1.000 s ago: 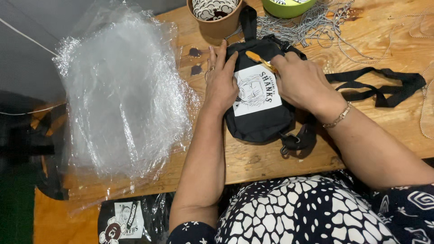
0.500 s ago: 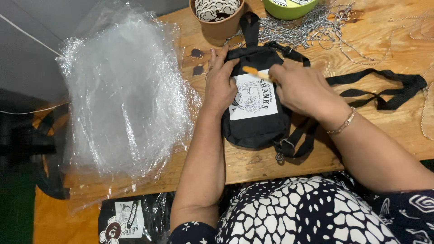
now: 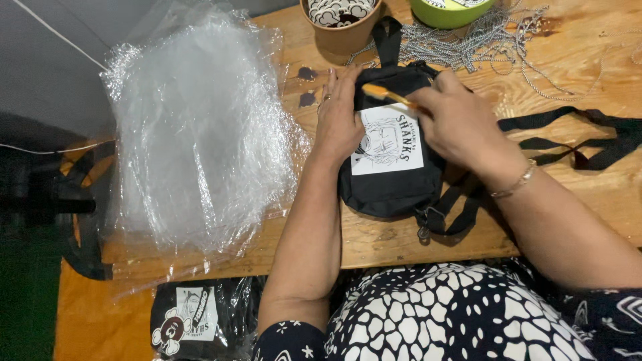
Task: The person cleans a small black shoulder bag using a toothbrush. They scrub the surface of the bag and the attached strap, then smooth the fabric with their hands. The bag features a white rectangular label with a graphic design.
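Resting flat on the wooden tabletop (image 3: 588, 200), a small black fabric pouch (image 3: 391, 190) sits right in front of you, near the table's front edge, with a white rectangular printed label (image 3: 388, 142) sewn on its face. Your left hand (image 3: 340, 120) lies on the pouch's left side, fingers together and pressed flat against the fabric, holding nothing. Your right hand (image 3: 461, 124) covers the pouch's upper right, fingers curled, pinching a thin orange stick-like tool (image 3: 388, 95) that points left across the top of the pouch; its far end is hidden by your hand. A thin metal bracelet (image 3: 513, 184) circles your right wrist. Black webbing strap (image 3: 582, 140) runs from the pouch off to the right, looped loosely on the wood, with a small metal clip (image 3: 422, 230) hanging at the pouch's lower edge.

Wood is pale, grainy, unfinished-looking planks with a few dark stains. Behind the pouch, a tangle of thin silver ball chain (image 3: 481, 40) spreads over the table. A brown paper cup (image 3: 341, 30) stands at the back, holding patterned black-and-white pieces, can't tell what. A lime-green bowl (image 3: 451, 12) sits beside it, contents unclear. To your left, a thick stack of crinkly clear plastic bags (image 3: 200, 134) overhangs the table's left edge. Below the table edge, a bagged black pouch (image 3: 200, 317) lies near your patterned black-and-white clothing (image 3: 455, 314). Surroundings to the left are dark, grey.
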